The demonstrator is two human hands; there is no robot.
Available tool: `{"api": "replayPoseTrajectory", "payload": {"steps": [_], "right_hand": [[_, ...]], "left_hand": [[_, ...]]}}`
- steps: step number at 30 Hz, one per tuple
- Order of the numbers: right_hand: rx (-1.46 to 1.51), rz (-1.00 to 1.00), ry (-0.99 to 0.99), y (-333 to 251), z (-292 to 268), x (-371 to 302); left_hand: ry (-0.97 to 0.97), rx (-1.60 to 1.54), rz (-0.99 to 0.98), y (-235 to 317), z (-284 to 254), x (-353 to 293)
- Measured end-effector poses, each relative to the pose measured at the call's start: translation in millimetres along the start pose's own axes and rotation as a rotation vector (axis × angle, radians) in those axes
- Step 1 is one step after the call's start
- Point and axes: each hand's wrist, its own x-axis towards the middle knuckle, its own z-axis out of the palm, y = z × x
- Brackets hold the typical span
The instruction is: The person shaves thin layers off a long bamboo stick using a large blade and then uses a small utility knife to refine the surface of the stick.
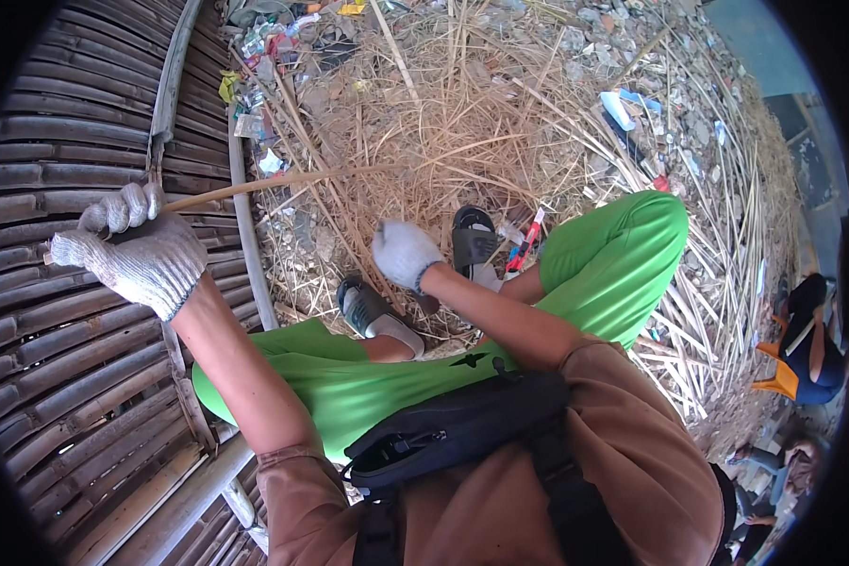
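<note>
Holding step: left hand [141, 247] gripped the stick [255, 186] across the right edge of the bamboo slats [66, 176]; right hand [404, 253] was curled, contents unclear; next move likely called for a steady grip

Grey slatted bamboo panel [57, 179] on the person's left, white-gloved left hand [146, 250] over it. Long thin tan stick [255, 186] runs from that hand rightward over loose brown straw [443, 132]. White-gloved right hand [406, 253] between green-trousered knees [646, 226]. Orange seat [780, 373] far right, past pale thin stalks [717, 274].
</note>
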Motion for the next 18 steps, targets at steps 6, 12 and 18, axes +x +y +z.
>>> {"api": "replayPoseTrajectory", "payload": {"steps": [6,12,18], "right_hand": [[-0.108,-0.175,0.040,-41.1,-9.8,-10.8],[-0.646,-0.142,-0.303,137.9,-16.1,72.2],[0.000,-0.099,0.048,-4.2,10.8,19.7]], "left_hand": [[-0.057,0.007,-0.022,9.4,2.8,-1.3],[-0.098,-0.079,-0.032,-12.2,25.7,-9.7],[0.069,0.058,0.017,3.7,2.3,0.9]]}}
